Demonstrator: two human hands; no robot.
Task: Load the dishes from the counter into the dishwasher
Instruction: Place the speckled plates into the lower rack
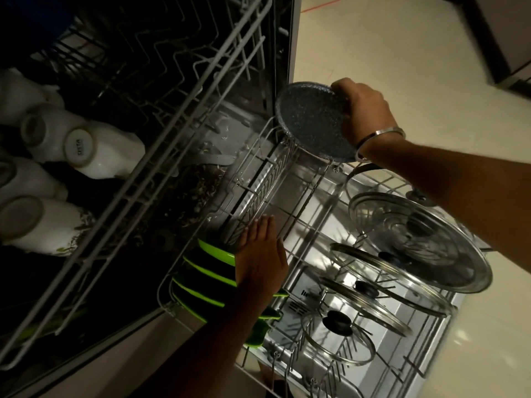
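My right hand [363,110] grips a speckled grey plate [310,124] by its rim, holding it on edge over the far corner of the pulled-out lower rack [304,222], where its bottom edge meets the wire. A steel bangle [379,139] circles that wrist. My left hand [261,254] lies flat, fingers straight and together, holding nothing, resting over a row of green plates [207,271] stood on edge in the rack beneath it. Below my right forearm, four glass lids [416,239] with black knobs lean in the rack, the largest nearest that arm. To the left of my left hand, the upper rack [161,139] carries white mugs [94,150] turned upside down. Past my right hand lies pale floor [402,53], crossed by an orange cord [321,5].
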